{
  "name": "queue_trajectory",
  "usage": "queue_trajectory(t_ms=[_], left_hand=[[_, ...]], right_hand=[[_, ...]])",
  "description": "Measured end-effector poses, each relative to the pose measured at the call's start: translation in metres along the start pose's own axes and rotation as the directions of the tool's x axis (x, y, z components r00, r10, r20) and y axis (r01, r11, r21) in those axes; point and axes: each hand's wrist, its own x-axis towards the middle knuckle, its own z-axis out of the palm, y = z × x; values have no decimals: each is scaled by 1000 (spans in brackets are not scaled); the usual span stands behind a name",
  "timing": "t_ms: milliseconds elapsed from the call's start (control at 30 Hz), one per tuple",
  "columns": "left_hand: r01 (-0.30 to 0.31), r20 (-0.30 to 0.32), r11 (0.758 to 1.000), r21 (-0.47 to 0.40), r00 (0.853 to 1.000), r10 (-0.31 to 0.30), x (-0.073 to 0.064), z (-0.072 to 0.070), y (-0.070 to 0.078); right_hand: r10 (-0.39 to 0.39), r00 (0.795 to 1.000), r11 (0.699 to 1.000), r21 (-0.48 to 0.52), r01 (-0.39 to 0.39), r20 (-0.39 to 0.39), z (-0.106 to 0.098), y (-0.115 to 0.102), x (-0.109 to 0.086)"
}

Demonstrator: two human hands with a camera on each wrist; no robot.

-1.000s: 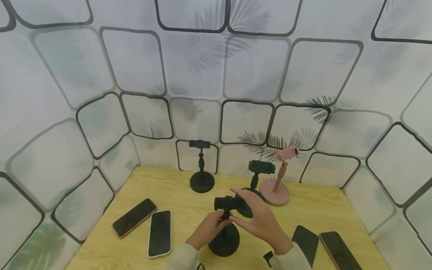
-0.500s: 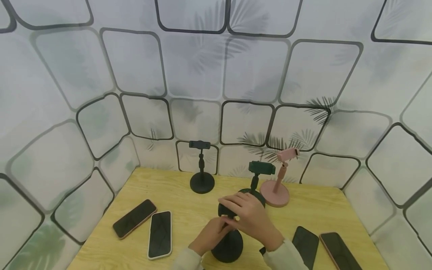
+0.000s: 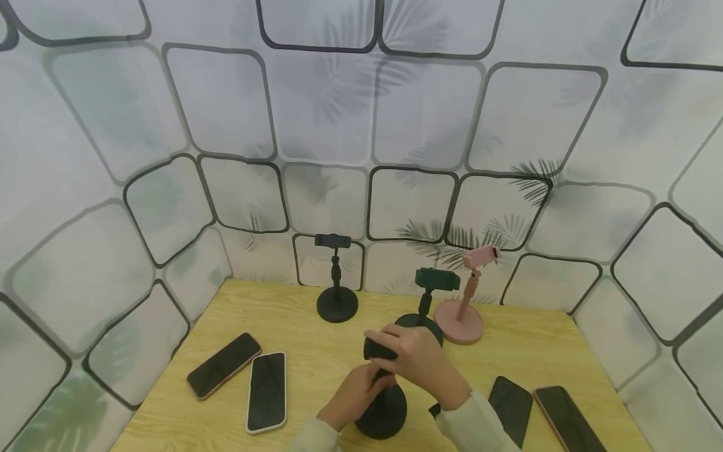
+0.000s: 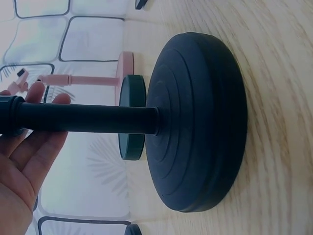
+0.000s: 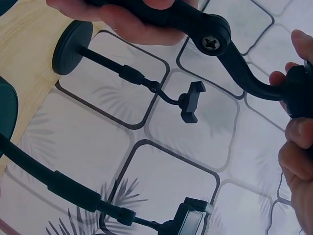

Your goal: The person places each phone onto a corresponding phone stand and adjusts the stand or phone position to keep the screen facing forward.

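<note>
While both hands (image 3: pixel 351 397) (image 3: pixel 422 359) grip the nearer black stand (image 4: pixel 139 120), tabletop (image 3: pixel 313 364) separates it from the white-edged phone (image 3: pixel 267 392).

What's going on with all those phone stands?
A person's left hand holds the pole of a black phone stand, while the right hand grips the holder at its top. Another black stand, a green stand and a pink stand stand farther back, none with a phone in it. Phones lie on the table on both sides.
</note>
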Motion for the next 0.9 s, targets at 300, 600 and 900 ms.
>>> queue_trajectory(t_ms=[300,600,900], left_hand=[[-20,-20,1000,-3,1000,20,1,1,5],[-16,-2,1000,8,1000,16,0,-2,1],[-11,29,1000,-14,1000,11,2,-4,5]], right_hand=[[52,995,993,105,-61,85,-7,2,4],[36,999,998,-45,-34,27,-8,-2,0],[156,987,988,-6,-157,-32,-24,2,-28]])
